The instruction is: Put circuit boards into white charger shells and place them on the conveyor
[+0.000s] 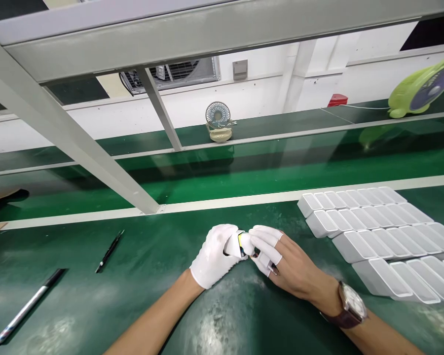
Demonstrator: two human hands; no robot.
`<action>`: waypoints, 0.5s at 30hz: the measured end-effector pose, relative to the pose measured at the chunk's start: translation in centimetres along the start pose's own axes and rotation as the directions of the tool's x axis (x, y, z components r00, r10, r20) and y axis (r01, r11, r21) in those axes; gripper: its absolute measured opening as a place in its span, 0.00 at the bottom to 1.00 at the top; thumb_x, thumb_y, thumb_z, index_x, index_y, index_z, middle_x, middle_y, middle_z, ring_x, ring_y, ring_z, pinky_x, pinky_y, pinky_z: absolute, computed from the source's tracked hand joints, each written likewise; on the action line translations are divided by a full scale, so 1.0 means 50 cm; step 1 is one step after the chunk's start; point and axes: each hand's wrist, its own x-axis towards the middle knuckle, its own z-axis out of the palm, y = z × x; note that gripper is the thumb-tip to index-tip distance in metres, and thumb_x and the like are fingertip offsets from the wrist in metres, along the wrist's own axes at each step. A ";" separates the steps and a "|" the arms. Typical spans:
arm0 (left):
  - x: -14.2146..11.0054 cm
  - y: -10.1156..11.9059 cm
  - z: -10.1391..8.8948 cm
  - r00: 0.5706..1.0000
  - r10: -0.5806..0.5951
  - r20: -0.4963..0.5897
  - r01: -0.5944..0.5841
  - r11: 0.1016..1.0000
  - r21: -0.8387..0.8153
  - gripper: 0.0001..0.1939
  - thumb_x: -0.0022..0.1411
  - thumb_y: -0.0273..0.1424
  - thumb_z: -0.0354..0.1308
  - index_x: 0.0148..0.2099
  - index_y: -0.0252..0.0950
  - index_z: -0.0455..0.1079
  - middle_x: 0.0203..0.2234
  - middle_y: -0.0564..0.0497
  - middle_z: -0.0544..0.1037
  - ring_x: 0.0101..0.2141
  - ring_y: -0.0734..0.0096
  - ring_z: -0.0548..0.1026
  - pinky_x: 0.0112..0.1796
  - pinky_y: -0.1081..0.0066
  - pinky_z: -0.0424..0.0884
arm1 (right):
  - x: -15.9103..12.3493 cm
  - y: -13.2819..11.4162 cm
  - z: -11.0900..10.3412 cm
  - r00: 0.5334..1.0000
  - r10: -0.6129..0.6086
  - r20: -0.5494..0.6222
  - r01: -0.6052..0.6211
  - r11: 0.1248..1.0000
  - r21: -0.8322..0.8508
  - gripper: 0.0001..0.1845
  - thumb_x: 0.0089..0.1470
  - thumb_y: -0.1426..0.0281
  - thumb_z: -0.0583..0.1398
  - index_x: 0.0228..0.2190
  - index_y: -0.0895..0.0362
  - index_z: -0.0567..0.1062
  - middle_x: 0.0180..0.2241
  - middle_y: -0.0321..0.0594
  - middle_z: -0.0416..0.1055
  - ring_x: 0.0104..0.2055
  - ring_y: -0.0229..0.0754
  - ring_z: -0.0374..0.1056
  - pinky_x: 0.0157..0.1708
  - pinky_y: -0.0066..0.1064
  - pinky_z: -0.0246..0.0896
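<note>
My left hand, in a white glove, is closed around a small white plastic housing above the green table. A yellow piece and some small dark parts show at the housing's opening. My right hand wears white finger covers and a wristwatch. Its fingers are pinched together at the right end of the housing, on a white part with small dark and reddish bits below it. The fingers hide much of these parts, and their exact kind cannot be made out.
Rows of white rectangular boxes stand at the right. A marker and a thin black pen lie at the left. A slanted metal post rises beyond them. Farther back stand a small fan and a green fan.
</note>
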 end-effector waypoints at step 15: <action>0.004 0.023 0.002 0.997 -0.012 0.081 0.013 1.000 -0.005 0.23 0.57 0.34 0.68 0.55 0.41 0.69 0.43 0.44 0.79 0.46 0.53 0.77 0.46 0.54 0.75 | 0.003 -0.009 0.017 0.981 0.116 -0.155 -0.106 0.992 0.072 0.36 0.57 0.72 0.64 0.63 0.62 0.58 0.49 0.56 0.73 0.54 0.56 0.69 0.54 0.55 0.68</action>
